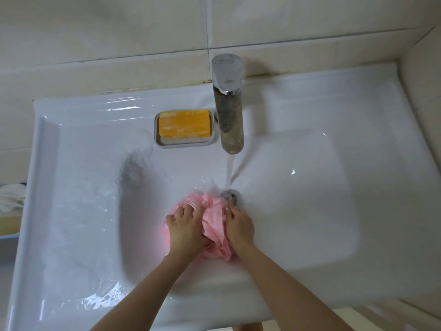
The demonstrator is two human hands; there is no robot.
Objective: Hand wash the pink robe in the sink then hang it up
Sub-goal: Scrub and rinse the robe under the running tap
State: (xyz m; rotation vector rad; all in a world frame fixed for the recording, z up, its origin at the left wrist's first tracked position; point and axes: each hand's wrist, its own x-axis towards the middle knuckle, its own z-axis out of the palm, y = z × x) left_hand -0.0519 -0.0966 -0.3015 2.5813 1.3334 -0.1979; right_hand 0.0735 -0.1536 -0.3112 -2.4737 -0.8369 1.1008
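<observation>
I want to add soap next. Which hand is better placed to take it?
Probably left. The soap sits left of the tap, beyond the left hand; the right hand would cross over.

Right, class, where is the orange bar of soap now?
In the head view, the orange bar of soap lies in a white soap dish on the white ceramic sink's back ledge, just left of the steel tap.

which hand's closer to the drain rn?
Right. The right hand grips the pink robe just this side of the drain; the left hand grips it farther left.
</observation>
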